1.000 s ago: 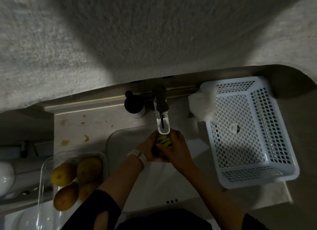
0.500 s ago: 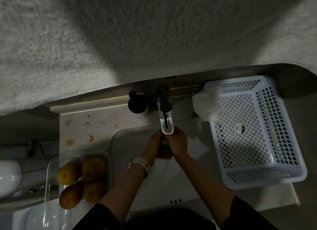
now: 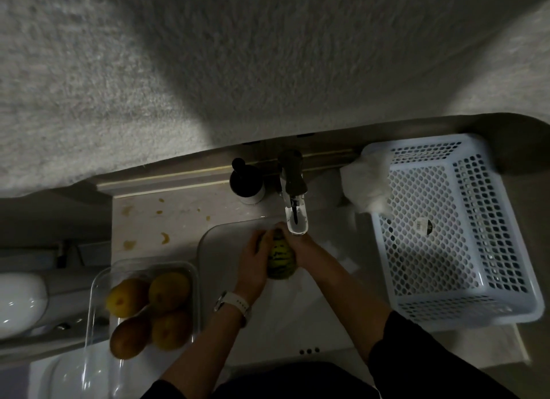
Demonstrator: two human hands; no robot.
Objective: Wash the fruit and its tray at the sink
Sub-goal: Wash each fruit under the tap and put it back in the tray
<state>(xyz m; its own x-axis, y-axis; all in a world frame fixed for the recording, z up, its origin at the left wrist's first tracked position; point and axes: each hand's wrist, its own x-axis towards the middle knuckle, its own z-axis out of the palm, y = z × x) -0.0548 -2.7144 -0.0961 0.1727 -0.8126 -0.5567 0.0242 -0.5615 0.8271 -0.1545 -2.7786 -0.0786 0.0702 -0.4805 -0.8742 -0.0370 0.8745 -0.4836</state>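
Over the white sink (image 3: 300, 315), just below the faucet spout (image 3: 296, 217), I hold a yellow-green fruit with dark stripes (image 3: 279, 257) between both hands. My left hand (image 3: 253, 263) cups its left side and my right hand (image 3: 308, 250) wraps its right side. Left of the sink stands a clear plastic tray (image 3: 98, 282) holding several yellow-brown fruits (image 3: 151, 309).
A white perforated basket (image 3: 455, 229) sits on the counter right of the sink, with a crumpled white cloth (image 3: 367, 181) at its back left corner. A black soap dispenser (image 3: 247, 180) stands left of the faucet. Orange stains mark the counter (image 3: 166, 214).
The fruit has come out more between my hands, and its striped skin shows further below the spout. The camera view has shifted slightly.
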